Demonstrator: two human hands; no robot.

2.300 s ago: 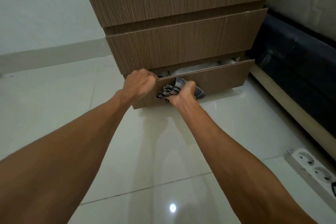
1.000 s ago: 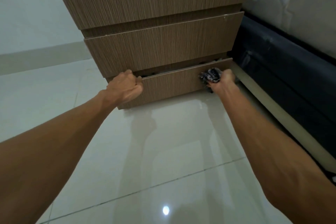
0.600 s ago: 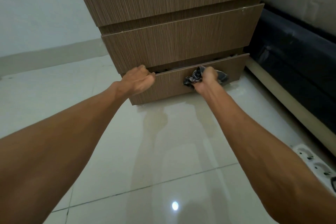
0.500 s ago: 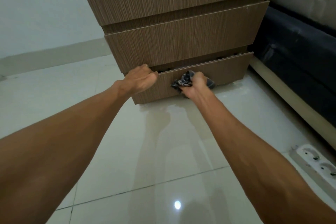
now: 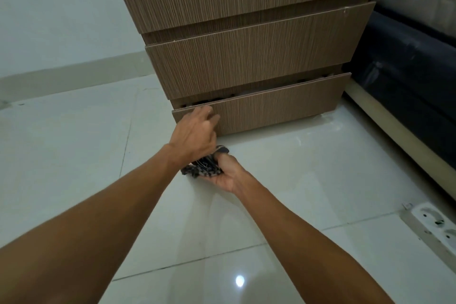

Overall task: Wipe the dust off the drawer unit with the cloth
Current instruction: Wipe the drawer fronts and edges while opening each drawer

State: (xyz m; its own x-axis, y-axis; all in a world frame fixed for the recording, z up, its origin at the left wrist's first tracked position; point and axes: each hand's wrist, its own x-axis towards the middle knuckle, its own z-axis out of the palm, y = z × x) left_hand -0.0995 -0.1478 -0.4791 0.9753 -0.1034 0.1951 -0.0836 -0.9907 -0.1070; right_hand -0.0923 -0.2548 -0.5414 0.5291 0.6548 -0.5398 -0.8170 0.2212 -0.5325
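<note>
The brown wood-grain drawer unit [image 5: 246, 61] stands on the tiled floor. Its bottom drawer [image 5: 276, 106] is pulled out a little, leaving a dark gap above its front. A dark patterned cloth [image 5: 203, 168] lies bunched in my right hand [image 5: 228, 174], which is palm up, low over the floor and clear of the drawer. My left hand [image 5: 195, 133] hovers just above the cloth, with loose, parted fingers in front of the drawer's top left corner. Whether the left thumb touches the cloth is hidden.
A white power strip [image 5: 434, 227] lies on the floor at the right edge. A dark bed base [image 5: 407, 86] with a mattress [image 5: 424, 0] on it stands close to the unit's right side. Glossy floor tiles [image 5: 74, 155] and a pale wall [image 5: 61, 20] are on the left.
My right hand has pulled the cloth off the bottom drawer front, down and toward me. My left hand has let go of the drawer's top edge and sits over the cloth.
</note>
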